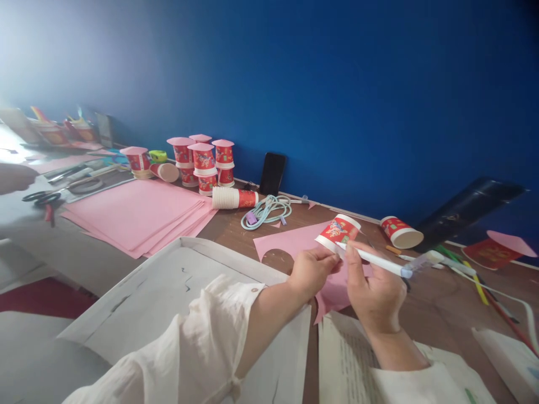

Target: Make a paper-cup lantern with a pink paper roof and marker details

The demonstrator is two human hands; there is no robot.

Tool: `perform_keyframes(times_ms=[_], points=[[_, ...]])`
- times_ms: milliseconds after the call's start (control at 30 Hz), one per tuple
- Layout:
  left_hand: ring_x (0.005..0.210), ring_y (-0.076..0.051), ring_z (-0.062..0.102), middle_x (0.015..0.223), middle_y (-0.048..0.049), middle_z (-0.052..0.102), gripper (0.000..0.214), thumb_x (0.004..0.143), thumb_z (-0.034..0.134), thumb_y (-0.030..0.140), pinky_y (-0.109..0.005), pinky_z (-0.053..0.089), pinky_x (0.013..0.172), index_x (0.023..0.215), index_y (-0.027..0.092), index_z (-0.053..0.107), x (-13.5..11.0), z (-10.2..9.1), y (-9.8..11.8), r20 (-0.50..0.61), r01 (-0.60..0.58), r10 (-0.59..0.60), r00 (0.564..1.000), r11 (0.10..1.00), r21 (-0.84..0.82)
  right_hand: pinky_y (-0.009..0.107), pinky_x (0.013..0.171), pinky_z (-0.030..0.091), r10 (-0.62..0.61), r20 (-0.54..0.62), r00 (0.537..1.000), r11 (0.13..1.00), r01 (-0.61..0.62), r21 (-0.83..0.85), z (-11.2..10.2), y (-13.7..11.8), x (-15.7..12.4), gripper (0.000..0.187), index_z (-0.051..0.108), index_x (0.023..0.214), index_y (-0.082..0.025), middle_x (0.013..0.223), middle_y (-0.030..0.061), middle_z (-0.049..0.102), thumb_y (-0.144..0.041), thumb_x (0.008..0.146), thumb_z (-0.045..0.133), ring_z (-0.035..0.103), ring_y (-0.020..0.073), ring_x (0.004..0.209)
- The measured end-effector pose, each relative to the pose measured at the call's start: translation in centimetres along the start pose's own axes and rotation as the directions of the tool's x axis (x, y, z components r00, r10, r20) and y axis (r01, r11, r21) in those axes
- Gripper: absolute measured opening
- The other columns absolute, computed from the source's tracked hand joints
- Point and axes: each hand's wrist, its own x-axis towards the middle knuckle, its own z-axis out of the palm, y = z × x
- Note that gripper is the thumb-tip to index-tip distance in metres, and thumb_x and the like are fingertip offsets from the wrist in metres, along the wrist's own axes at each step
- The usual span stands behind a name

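My left hand (pixel 311 270) grips a red printed paper cup (pixel 339 230) by its rim, holding it tilted above a pink paper sheet (pixel 295 244) that has a round hole cut in it. My right hand (pixel 373 286) is closed round a white pen (pixel 374 258), whose tip meets the cup's rim. Both hands hover over the brown table.
A stack of pink sheets (pixel 138 216), stacked cups with pink lids (pixel 204 163), a lying sleeve of cups (pixel 233 197), a coiled cable (pixel 265 210), a phone (pixel 272 173) leaning on the blue wall, another cup (pixel 400 231), scissors (pixel 42 196), a white tray (pixel 168 292), an open book (pixel 349 359).
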Motion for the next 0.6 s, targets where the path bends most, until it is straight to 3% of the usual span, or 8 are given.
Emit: perform_keyframes(times_ms=[600], points=[[0.070,-0.015,0.061,0.070,-0.0056,0.067,0.012,0.073,0.071,0.024,-0.032,0.048,0.080,0.070,0.012,0.073,-0.11,0.02,0.15,-0.017,-0.015,0.016,1.000,0.997,0.082,0.031,0.076,0.053,0.008,0.004,1.000,1.000,-0.008,-0.030,-0.18,-0.05,0.10,0.016,0.070,0.094,-0.017,0.088,0.0086,0.074,-0.027,0.087,0.059,0.070,0.0215,0.082]])
